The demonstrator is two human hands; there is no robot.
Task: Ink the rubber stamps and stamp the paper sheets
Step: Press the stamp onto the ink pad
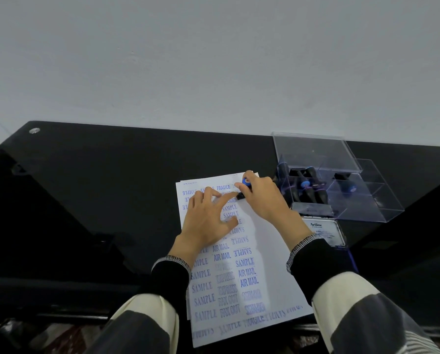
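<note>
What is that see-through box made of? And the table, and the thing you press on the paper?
The box looks like clear hard plastic: you can see the stamps inside through its walls. The table looks like glossy black glass or lacquer; it shows faint reflections. The stamp in the right hand seems to be plastic, black with a blue top. The paper is plain matte white.

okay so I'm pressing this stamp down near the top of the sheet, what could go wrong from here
The left hand lies flat over printed words on the paper sheet; if that ink is wet, it may smear. The right hand holds the stamp close beside earlier prints, so the new mark could overlap them.
</note>
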